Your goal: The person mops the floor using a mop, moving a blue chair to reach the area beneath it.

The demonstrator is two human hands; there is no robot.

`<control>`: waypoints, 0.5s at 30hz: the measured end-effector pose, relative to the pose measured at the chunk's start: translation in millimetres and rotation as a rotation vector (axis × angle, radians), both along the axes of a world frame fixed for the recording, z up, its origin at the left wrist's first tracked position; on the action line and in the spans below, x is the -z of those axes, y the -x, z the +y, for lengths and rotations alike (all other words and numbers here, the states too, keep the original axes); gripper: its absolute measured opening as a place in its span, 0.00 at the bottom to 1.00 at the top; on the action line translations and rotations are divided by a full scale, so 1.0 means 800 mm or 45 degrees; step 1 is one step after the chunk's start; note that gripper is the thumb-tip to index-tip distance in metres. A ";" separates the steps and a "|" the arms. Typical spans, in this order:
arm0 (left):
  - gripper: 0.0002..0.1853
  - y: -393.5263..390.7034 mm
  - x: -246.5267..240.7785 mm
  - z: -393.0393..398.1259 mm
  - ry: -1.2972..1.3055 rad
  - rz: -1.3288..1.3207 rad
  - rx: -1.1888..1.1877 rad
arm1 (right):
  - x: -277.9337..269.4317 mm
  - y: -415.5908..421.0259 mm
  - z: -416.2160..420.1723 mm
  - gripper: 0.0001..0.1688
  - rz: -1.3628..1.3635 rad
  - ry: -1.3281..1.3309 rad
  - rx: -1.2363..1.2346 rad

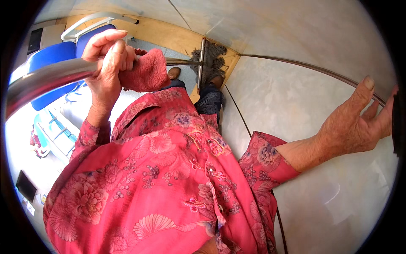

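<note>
My left hand (109,60) is closed around the metal pole of a floor mop (54,79), whose near end reaches out at the left edge. Against the same hand hangs a red cloth (146,71), held or draped at the pole; which fingers hold it I cannot tell. Down by my shoes lies the mop's grey string head (212,58) with its metal crossbar (201,66), in the corner of the floor. On the right, my right hand (358,122) is raised at the marbled wall panel (285,89), fingers spread; its fingertips are partly cut off by a dark edge.
Blue chairs (52,60) with a white metal armrest (95,20) stand at the upper left. Yellowish skirting (158,31) runs along the wall's foot. A light blue and white object (55,131) and a dark screen-like panel (26,186) are at the left.
</note>
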State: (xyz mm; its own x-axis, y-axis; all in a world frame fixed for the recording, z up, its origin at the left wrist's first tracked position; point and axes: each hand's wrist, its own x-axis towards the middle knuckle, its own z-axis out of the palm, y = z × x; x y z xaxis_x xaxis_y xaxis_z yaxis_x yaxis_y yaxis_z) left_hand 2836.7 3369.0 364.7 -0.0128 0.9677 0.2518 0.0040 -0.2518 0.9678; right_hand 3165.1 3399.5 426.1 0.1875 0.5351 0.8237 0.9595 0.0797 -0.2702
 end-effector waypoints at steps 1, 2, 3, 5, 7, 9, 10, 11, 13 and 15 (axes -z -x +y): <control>0.08 0.001 -0.002 -0.001 -0.006 0.006 0.014 | -0.003 0.002 0.000 0.29 0.012 0.008 -0.002; 0.08 0.001 -0.001 -0.002 -0.013 0.013 0.024 | -0.003 0.004 0.001 0.30 0.022 0.010 0.001; 0.08 0.002 -0.003 -0.003 -0.008 0.009 0.011 | -0.007 0.008 0.002 0.30 0.031 0.012 0.005; 0.08 0.008 -0.011 -0.008 -0.019 -0.024 -0.033 | -0.018 0.011 -0.005 0.30 0.032 0.023 0.019; 0.08 0.010 -0.012 -0.007 0.010 -0.009 -0.064 | -0.020 0.014 -0.007 0.30 0.031 0.044 0.034; 0.08 0.013 -0.013 -0.005 0.027 -0.012 -0.097 | -0.022 0.013 -0.005 0.30 0.006 0.045 0.028; 0.08 0.015 -0.014 -0.004 0.041 -0.021 -0.110 | -0.022 0.012 -0.005 0.30 -0.013 0.040 0.020; 0.08 0.016 -0.014 -0.004 0.062 -0.031 -0.122 | -0.020 0.011 -0.003 0.30 0.002 0.039 0.024; 0.08 0.019 -0.013 -0.005 0.076 -0.036 -0.163 | -0.018 0.009 -0.002 0.30 0.006 0.045 0.026; 0.09 0.023 -0.013 -0.006 0.062 -0.082 -0.160 | -0.016 0.007 -0.002 0.30 0.015 0.044 0.028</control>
State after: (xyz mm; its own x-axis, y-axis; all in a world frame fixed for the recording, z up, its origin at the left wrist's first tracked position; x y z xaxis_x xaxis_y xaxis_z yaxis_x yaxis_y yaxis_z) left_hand 2818.4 3364.0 374.9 -0.1489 0.9686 0.1990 -0.0300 -0.2056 0.9782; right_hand 3159.6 3398.2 438.8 0.2089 0.5585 0.8027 0.9578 0.0490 -0.2833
